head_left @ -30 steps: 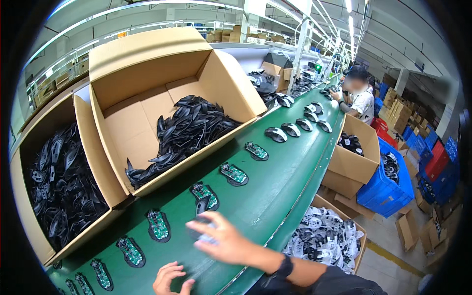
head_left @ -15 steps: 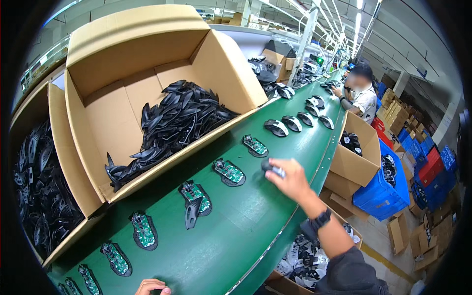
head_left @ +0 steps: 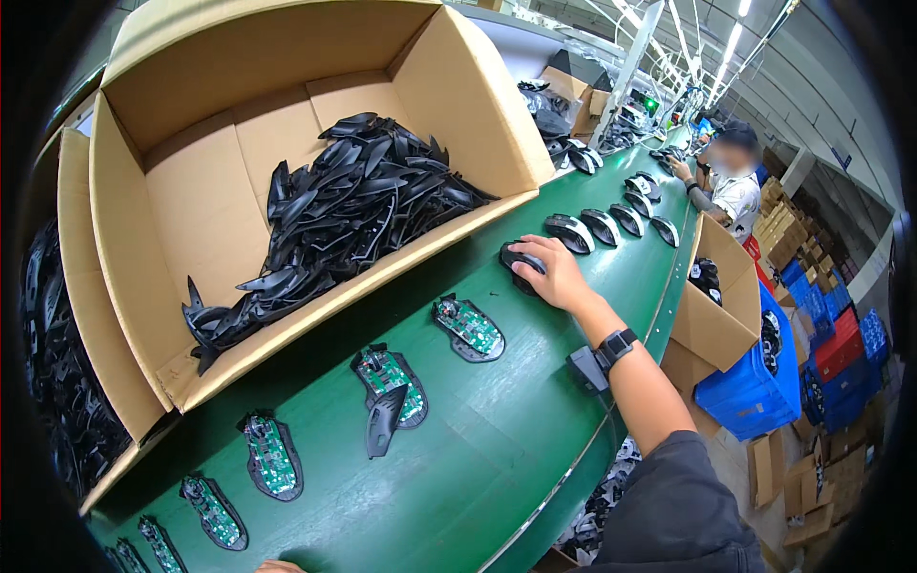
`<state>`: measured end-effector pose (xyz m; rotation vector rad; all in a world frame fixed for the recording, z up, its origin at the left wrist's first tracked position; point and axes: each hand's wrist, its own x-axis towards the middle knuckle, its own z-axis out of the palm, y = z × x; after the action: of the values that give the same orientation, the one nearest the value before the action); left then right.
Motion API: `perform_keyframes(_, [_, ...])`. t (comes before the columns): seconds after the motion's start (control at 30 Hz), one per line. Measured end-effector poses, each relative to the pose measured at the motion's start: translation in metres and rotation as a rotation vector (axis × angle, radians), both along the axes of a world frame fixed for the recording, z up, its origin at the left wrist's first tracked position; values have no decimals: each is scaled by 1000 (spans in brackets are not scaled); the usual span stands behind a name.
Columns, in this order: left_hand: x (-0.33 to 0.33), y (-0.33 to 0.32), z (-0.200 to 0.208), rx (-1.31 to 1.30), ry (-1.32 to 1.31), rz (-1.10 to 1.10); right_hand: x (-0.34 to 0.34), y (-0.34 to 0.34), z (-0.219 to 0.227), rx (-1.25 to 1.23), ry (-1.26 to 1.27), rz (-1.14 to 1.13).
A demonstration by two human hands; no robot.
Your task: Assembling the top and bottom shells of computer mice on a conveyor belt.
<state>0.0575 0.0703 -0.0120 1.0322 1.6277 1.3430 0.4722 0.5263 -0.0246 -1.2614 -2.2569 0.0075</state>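
My right hand (head_left: pixel 554 272) curves over a black computer mouse (head_left: pixel 516 258) on the green belt, thumb and fingers closed round its top. A dark cover shows under the fingers; most of the mouse is hidden by them. Nearer along the belt lie several opened mouse bases with green circuit boards, the closest to that hand being a mouse base (head_left: pixel 469 328). A loose black side shell (head_left: pixel 385 420) leans across another mouse base (head_left: pixel 406 387). Only a sliver of my left hand (head_left: pixel 278 566) enters at the lower edge, its fingers mostly out of sight.
A large cardboard box (head_left: pixel 315 329) of black plastic shells stands along the belt's left side, another box (head_left: pixel 72 286) beside it. Beyond my right hand sit several black-and-silver mice (head_left: pixel 600 227). A co-worker (head_left: pixel 734 186) works farther along. A blue bin (head_left: pixel 755 382) stands right.
My right hand has moved forward with a small dark piece and come down on the far mouse base, whose board is now covered. My left hand has slipped lower, mostly out of view.
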Motion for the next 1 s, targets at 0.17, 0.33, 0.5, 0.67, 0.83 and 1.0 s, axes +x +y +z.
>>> perform_keyframes(0.17, [-4, -12, 6, 2, -18, 15, -6, -5, 4, 14, 8, 30])
perform_keyframes(0.33, [-1, -21, -1, 12, -45, 43, 1, -5, 23, -49, -17, -4])
perform_keyframes(0.5, [0, -13, -1, 35, -72, 22, 3, 0, -6, -2, -69, 6])
perform_keyframes(0.67, [-1, -25, 5, 18, -53, 48, -1, -7, 0, -73, -48, 17])
perform_keyframes(0.83, [1, -24, 9, 42, -48, 36, 1, -10, 2, -123, -7, 14])
perform_keyframes(1.0, [1, -14, 3, -16, -21, -9, 7, -7, 2, -114, 116, 28])
